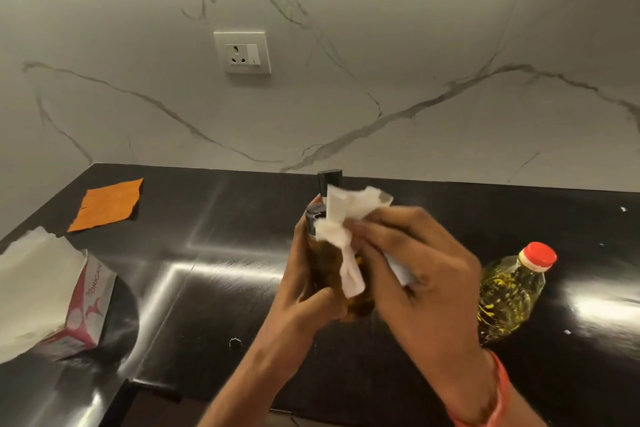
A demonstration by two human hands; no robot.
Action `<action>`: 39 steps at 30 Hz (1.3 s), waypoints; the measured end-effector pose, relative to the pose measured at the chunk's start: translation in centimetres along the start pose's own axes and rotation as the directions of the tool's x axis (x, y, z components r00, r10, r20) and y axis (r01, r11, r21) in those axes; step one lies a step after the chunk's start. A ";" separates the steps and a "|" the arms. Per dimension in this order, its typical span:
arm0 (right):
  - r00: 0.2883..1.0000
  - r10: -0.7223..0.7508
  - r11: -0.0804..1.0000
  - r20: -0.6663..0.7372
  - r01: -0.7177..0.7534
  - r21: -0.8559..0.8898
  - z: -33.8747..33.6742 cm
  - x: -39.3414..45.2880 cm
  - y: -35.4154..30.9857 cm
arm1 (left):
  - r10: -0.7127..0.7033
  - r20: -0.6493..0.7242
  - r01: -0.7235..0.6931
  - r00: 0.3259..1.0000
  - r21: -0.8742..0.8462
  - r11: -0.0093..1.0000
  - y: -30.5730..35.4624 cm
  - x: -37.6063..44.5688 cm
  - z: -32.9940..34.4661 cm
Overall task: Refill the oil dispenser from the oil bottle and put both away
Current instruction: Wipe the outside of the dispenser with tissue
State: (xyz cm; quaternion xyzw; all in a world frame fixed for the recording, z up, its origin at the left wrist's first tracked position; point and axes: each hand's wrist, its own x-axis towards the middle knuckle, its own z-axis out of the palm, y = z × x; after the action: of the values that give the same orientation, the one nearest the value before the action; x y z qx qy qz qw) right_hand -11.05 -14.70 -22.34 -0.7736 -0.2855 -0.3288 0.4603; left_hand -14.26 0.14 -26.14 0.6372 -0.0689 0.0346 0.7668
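right hand (412,274) presses a white tissue (341,218) on the oil dispenser (323,263), gripped by the left hand (310,288) above the counter (214,288); red-capped oil bottle (509,291) stands right; left box (83,302) reads "origami".

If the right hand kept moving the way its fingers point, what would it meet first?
The right hand points left, pressing a white tissue against the oil dispenser held by the left hand. It would likely meet the dispenser's body straight away through the tissue, though depth is hard to judge.
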 end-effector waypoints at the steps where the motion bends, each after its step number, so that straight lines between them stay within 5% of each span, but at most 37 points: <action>1: 1.000 0.006 1.000 -0.021 -0.006 0.016 0.2 0.6 -0.1 | 0.005 0.000 -0.005 1.000 0.011 1.000 0.0 0.1 0.1; 21: 0.997 0.045 0.993 0.061 -0.051 0.105 -0.6 -3.9 0.8 | 0.043 -0.097 -0.041 0.994 0.029 0.999 1.6 0.8 -1.2; 30: 0.999 -0.023 0.995 -0.041 0.027 0.098 -0.4 0.9 0.4 | 0.063 -0.069 -0.062 0.996 0.016 0.998 1.9 0.7 0.8; 39: 0.989 0.135 0.970 0.062 -0.145 0.196 0.0 -4.2 0.0 | 0.081 -0.089 -0.084 0.993 -0.020 0.996 2.9 0.4 1.2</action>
State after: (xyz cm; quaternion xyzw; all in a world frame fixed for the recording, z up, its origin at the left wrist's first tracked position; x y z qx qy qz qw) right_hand -13.66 -15.28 -25.53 -0.7493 -0.2729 -0.2464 0.5508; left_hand -14.37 -0.48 -23.01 0.6227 -0.0616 0.0936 0.7744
